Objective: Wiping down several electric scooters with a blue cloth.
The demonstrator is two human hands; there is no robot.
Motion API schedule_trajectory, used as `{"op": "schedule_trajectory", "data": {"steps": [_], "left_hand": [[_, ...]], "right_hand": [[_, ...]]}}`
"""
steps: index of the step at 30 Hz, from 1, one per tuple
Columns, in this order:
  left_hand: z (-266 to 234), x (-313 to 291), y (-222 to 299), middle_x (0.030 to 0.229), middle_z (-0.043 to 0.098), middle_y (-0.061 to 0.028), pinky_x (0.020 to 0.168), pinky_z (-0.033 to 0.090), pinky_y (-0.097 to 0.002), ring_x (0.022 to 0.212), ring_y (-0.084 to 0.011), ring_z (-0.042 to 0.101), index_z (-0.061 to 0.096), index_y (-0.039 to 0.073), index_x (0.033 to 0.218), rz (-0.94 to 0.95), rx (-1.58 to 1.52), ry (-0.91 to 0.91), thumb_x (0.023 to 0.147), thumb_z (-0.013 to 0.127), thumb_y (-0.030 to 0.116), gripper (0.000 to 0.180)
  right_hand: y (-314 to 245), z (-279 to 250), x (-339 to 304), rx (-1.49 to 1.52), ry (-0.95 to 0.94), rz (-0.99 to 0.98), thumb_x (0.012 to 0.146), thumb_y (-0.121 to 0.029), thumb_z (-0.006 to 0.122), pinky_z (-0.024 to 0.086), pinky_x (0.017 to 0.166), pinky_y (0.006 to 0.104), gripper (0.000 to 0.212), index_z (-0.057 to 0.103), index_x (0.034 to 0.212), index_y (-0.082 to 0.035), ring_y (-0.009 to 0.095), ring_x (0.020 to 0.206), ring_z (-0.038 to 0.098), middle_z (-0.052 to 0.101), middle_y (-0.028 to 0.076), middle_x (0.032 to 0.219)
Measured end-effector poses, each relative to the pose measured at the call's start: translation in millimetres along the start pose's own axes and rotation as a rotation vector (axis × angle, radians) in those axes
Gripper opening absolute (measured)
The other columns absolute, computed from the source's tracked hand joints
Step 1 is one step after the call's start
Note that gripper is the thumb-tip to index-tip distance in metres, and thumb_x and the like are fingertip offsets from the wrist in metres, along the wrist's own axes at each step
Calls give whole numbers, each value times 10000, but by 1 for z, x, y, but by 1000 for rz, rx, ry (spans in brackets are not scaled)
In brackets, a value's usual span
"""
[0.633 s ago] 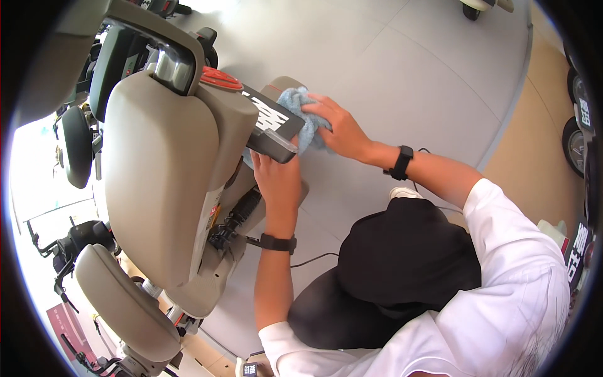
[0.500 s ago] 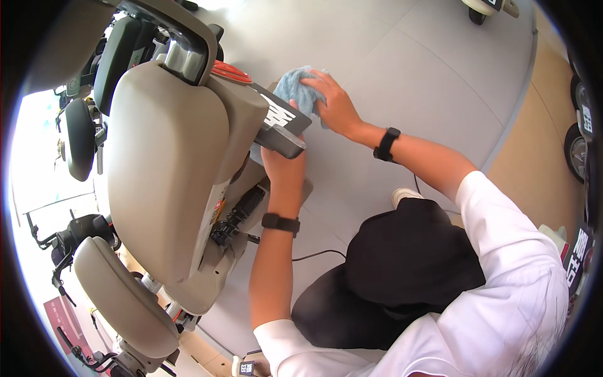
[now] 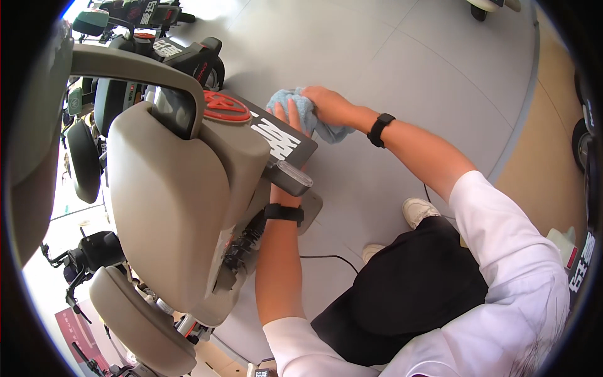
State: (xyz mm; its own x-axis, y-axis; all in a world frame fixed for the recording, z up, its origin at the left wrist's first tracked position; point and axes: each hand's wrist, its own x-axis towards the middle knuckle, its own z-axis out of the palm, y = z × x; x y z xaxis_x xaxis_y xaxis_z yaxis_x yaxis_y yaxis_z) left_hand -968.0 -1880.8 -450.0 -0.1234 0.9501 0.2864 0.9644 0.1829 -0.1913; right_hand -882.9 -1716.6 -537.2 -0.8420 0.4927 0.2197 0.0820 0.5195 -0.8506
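Your right hand (image 3: pixel 330 105) is bunched down on the blue cloth (image 3: pixel 301 113), fingers curled over a wad of it, pressing it against the rear end of the scooter's dark tail panel (image 3: pixel 276 135). So the cloth sits right at the back tip of the scooter, half on the panel and half drooping off the edge toward the floor (image 3: pixel 408 63).

Your left hand (image 3: pixel 286 119) comes up from under the tail. You can see the fingers flat against the panel beside the cloth, touching it, but whether they're hooked around the edge or just bracing I can't tell, since the panel hides the palm.

Handling-wise, that cloth looks soft, fluffy and very light, like microfibre. It'll fold and slide wherever you push it, so holding a gathered wad in the palm like you're doing beats pinching a corner. Nothing fragile about it.

The panel looks like hard, smooth plastic, matte black with white lettering, so probably a bit slippery under the cloth. The seat (image 3: pixel 169 207) ahead of it is a big beige padded thing, smooth vinyl-looking, with a grey grab rail (image 3: pixel 125 66) arcing over it. There's also a small clear reflector (image 3: pixel 294 171) on the tail edge.
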Motion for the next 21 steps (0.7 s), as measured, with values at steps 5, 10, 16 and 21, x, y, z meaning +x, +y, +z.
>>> {"op": "schedule_trajectory", "data": {"steps": [5, 10, 16, 21], "left_hand": [[6, -10, 10, 1406, 607, -164, 1117, 438, -534, 1336, -388, 546, 607, 70, 1394, 123, 98, -31, 892, 670, 95, 506], [8, -12, 23, 1401, 610, -157, 1092, 465, -504, 1317, -353, 572, 630, 76, 1354, 133, 161, -71, 931, 615, 49, 425], [-4, -6, 22, 1427, 570, -147, 1090, 480, -476, 1337, -338, 555, 486, 30, 1491, -72, 233, 13, 974, 634, 152, 551], [-1, -7, 15, 1340, 622, -146, 1066, 494, -476, 1287, -337, 593, 554, 87, 1444, 24, 241, 18, 947, 637, 112, 504]], "right_hand": [[-1, -26, -49, -80, -256, 69, 809, 121, 506, 508, 942, 445, 379, 659, 1118, -36, 392, 1092, 600, 649, 155, 1161], [-6, -34, -54, 46, 119, 155, 886, 44, 497, 517, 997, 442, 461, 681, 1277, -116, 355, 1179, 608, 657, 105, 1259], [-7, 9, 19, -77, 176, -99, 912, -30, 560, 523, 1008, 438, 354, 685, 1235, -98, 338, 1223, 591, 644, 105, 1285], [7, -1, -21, -40, -18, -9, 885, 13, 546, 511, 988, 444, 319, 679, 1161, -74, 360, 1179, 601, 637, 125, 1258]]}}
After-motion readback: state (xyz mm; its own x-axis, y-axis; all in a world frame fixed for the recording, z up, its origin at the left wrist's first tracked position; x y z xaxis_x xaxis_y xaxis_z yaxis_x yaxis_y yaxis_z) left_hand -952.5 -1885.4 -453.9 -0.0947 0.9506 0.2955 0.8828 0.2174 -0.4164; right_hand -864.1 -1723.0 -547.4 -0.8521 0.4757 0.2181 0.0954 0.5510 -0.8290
